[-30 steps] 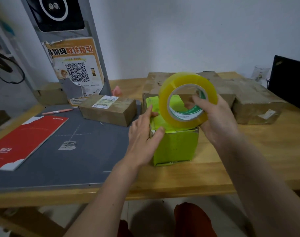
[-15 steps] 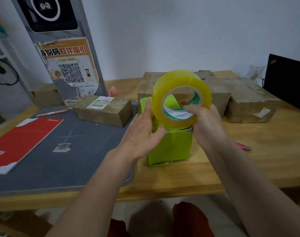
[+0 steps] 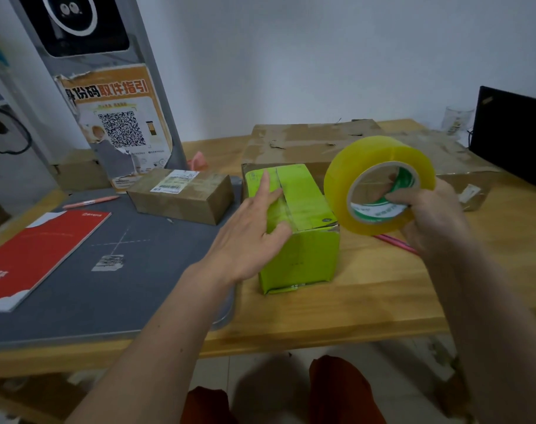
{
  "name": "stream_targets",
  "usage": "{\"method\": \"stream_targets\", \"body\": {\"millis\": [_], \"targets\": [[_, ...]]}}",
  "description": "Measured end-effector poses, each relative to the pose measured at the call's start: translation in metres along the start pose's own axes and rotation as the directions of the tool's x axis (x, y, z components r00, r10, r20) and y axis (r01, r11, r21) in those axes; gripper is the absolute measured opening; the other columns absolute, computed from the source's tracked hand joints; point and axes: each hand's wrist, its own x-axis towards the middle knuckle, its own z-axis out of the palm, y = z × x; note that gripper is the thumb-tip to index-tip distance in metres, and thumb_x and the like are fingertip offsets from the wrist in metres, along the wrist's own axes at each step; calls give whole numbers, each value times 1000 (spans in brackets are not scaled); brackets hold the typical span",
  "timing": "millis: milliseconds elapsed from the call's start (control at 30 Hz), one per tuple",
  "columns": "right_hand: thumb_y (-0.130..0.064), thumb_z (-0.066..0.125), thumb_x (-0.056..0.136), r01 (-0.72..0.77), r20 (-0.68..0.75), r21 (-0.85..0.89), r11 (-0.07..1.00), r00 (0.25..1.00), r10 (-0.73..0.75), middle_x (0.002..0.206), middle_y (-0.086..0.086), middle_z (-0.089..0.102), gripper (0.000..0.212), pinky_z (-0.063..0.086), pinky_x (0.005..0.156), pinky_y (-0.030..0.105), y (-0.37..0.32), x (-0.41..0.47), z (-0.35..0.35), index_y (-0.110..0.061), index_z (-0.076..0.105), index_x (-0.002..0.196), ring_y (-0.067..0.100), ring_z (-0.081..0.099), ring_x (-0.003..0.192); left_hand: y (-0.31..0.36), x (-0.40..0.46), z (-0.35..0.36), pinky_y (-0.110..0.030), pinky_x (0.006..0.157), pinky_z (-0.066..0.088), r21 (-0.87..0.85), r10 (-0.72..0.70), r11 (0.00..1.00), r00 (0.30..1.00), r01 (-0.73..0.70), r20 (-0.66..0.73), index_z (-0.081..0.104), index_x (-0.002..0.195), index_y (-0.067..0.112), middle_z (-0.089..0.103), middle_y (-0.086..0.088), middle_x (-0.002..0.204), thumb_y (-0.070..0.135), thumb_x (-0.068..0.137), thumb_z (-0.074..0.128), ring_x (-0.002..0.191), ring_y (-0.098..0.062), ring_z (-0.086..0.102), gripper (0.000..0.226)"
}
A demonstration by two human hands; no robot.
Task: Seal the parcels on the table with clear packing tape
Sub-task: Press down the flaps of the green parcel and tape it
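Note:
A lime-green box (image 3: 303, 240) stands on the wooden table (image 3: 367, 301), its top flaps closed. My left hand (image 3: 251, 234) lies flat on the box's top left flap with the fingers straight. My right hand (image 3: 428, 215) grips a big roll of clear yellowish packing tape (image 3: 380, 185), held upright in the air just right of the box, fingers through its core. A small brown parcel (image 3: 184, 194) with a white label sits to the left on a grey mat (image 3: 92, 286). Larger brown parcels (image 3: 306, 142) lie behind the green box.
A red booklet (image 3: 37, 252) and a pink pen (image 3: 89, 201) lie on the mat at the left. Another pink pen (image 3: 395, 241) lies on the table under the roll. A grey kiosk with a QR poster (image 3: 120, 130) stands at the back left, a black screen (image 3: 511, 136) at the right.
My right hand has carried the tape roll off the top of the green box to its right side. My left hand has flattened onto the box's top flap.

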Motion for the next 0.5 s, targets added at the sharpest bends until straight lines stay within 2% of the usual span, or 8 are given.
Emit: {"method": "stream_targets", "body": {"millis": [100,200,267,333,400,433,500], "targets": [[19,48,80,-13,20,5,1000,1000,13,100,19,68,34,56,84,45,4,2,-6,-2,65,101,31,69,92,-2,1,0,-33,114,25,1,-2,1000,1000,2,0,-17,156,32,22,28,159,47,82,34,145,0,17,91],[23,43,78,-62,44,44,997,997,60,79,15,65,33,54,72,42,19,-5,-11,-3,63,81,27,66,72,-5,1,1,-35,115,30,-1,-7,1000,1000,7,-4,-9,158,33,23,27,158,47,83,33,143,1,17,88],[23,42,79,-113,79,138,984,992,103,78,16,61,31,56,67,39,34,-10,-13,-2,60,80,29,65,72,-7,3,2,-37,116,29,-5,-28,1000,1000,28,4,-4,159,33,24,23,160,51,82,31,144,1,16,86],[22,42,81,-138,101,206,969,988,120,88,19,57,30,57,67,39,43,-12,-15,-2,59,85,31,65,79,-6,4,0,-37,121,20,5,-38,999,999,38,24,2,159,31,24,15,162,66,79,26,147,-4,13,90],[23,42,81,-139,98,226,964,988,119,91,19,56,30,58,67,38,45,-11,-16,-2,57,90,31,65,80,4,4,-7,-33,124,3,113,-64,992,993,53,99,6,160,25,17,7,165,87,80,19,151,-7,7,102],[23,42,81,-135,102,220,966,988,115,90,19,56,31,59,67,38,43,-11,-15,-1,57,93,31,66,80,13,5,-10,-34,123,-4,228,-101,972,984,65,148,7,160,22,12,4,166,93,75,17,152,-9,5,111],[24,42,81,-132,104,198,971,988,113,90,20,59,34,60,69,38,39,-11,-14,3,57,104,31,67,82,35,10,-9,-42,124,-9,465,-154,884,971,52,184,7,160,22,7,-3,167,93,61,14,153,-18,5,121]]}}
